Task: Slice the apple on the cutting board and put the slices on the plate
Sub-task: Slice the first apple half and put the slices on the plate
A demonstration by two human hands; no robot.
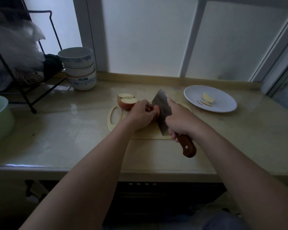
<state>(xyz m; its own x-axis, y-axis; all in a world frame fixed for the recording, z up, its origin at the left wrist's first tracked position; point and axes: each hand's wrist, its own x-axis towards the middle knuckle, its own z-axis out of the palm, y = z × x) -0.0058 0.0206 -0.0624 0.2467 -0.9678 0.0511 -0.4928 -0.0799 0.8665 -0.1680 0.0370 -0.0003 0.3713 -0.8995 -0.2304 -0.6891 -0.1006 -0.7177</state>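
Frosted window panes [148, 39] back a glossy beige tabletop [65, 130] in dim light. On it lies a pale, rounded cutting board [148, 133] with an oval handle hole. Over the board the left hand [140, 115] arches on a red-skinned apple piece [155, 113], fingers curled round it and hiding most of it. The right hand [179, 120] is wrapped round the brown wooden handle of a broad steel cleaver [161, 105], whose blade stands upright against the piece. Two cut apple chunks [126, 101] sit at the board's far left corner. Thin slices [207, 97] lie on a round white plate [223, 105] to the right.
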